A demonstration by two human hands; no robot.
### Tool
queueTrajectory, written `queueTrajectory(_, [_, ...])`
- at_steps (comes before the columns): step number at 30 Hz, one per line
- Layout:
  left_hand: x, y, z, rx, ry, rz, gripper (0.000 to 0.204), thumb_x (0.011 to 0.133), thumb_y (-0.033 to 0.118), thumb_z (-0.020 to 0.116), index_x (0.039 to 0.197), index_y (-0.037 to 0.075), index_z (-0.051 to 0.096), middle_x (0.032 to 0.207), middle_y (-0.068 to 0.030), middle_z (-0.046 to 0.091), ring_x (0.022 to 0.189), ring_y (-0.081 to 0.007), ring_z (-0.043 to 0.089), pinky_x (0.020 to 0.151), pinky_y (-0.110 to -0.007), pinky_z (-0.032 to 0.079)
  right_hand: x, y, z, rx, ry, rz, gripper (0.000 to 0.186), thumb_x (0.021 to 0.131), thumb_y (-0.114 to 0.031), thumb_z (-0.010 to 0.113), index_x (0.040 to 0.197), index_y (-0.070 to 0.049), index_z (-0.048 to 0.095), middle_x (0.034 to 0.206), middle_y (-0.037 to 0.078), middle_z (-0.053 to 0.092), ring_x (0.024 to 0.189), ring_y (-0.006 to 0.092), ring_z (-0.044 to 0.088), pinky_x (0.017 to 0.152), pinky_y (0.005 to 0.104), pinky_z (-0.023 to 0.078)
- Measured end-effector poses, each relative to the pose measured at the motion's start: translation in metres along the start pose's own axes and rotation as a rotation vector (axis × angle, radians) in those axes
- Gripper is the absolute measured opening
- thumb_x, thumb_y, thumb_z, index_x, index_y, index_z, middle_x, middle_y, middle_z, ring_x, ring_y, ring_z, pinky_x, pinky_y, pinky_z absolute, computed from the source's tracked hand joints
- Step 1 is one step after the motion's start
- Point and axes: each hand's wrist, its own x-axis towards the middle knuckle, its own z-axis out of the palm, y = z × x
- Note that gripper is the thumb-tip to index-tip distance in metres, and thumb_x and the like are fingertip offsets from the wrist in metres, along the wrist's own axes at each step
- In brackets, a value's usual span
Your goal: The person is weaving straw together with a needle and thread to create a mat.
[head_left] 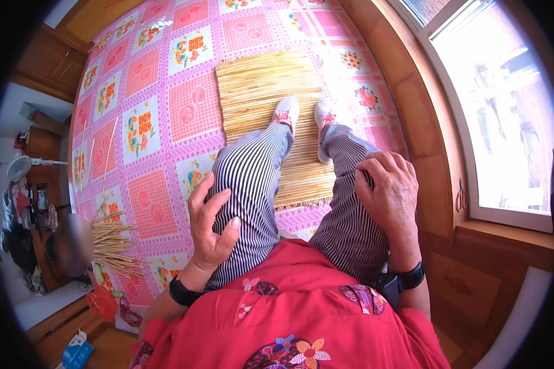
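Observation:
My left hand (212,224) hovers over or rests lightly at my left thigh, palm turned inward, with thumb and fingers apart and nothing in them. Over my right knee lies my right hand (389,190). Its fingers are bent and its thumb stands apart, with striped trouser cloth showing between; the fingertips are partly hidden. Both legs are stretched forward in striped trousers (252,178). My shoes (286,112) are on a woven mat of straw-coloured stalks (264,71), which runs from beyond my feet to between my legs.
A pink patterned cover (197,111) spreads under the mat. At left lie a bundle of loose stalks (114,246) and a few single stalks (109,150). Beside the bundle are a blurred round shape (74,245) and a red object (101,302). A window (498,111) borders the right; scissors (461,197) hang nearby.

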Motion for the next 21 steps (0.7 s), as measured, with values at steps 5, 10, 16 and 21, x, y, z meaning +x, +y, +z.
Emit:
queueTrajectory(5, [-0.001, -0.002, -0.005, -0.014, -0.003, -0.011, 0.042, 0.080, 0.016, 0.060, 0.120, 0.001, 0.054, 0.139, -0.0236, 0.040, 0.129, -0.0357, 0.039, 0.109, -0.046, 0.029, 0.009, 0.000, 0.003, 0.108, -0.046, 0.008, 0.010, 0.073, -0.019, 0.066, 0.078, -0.012, 0.068, 0.085, 0.003, 0.063, 0.091, 0.0232, 0.060, 0.082, 0.0382, 0.045])
queueTrajectory(10, [-0.001, -0.005, -0.006, -0.027, -0.013, -0.021, 0.042, 0.081, 0.017, 0.060, 0.120, 0.002, 0.054, 0.140, -0.0230, 0.039, 0.130, -0.0353, 0.038, 0.109, -0.046, 0.029, 0.014, -0.004, 0.005, 0.129, -0.073, 0.016, 0.009, 0.073, -0.019, 0.066, 0.077, -0.011, 0.068, 0.084, 0.003, 0.063, 0.089, 0.0231, 0.060, 0.081, 0.0376, 0.045])
queueTrajectory(16, [-0.001, -0.006, -0.006, -0.018, -0.016, -0.022, 0.042, 0.081, 0.018, 0.060, 0.120, 0.002, 0.054, 0.140, -0.0229, 0.038, 0.130, -0.0353, 0.038, 0.109, -0.046, 0.028, 0.014, -0.004, 0.005, 0.123, -0.077, 0.010, 0.009, 0.073, -0.019, 0.066, 0.076, -0.011, 0.068, 0.084, 0.003, 0.063, 0.089, 0.0229, 0.061, 0.080, 0.0372, 0.045])
queueTrajectory(21, [0.001, -0.005, -0.006, -0.013, -0.022, -0.030, 0.042, 0.081, 0.018, 0.060, 0.120, 0.002, 0.054, 0.140, -0.0228, 0.038, 0.130, -0.0355, 0.038, 0.109, -0.046, 0.028, 0.013, -0.001, 0.006, 0.114, -0.076, 0.011, 0.008, 0.073, -0.019, 0.066, 0.076, -0.012, 0.068, 0.084, 0.003, 0.063, 0.089, 0.0234, 0.061, 0.081, 0.0376, 0.045])
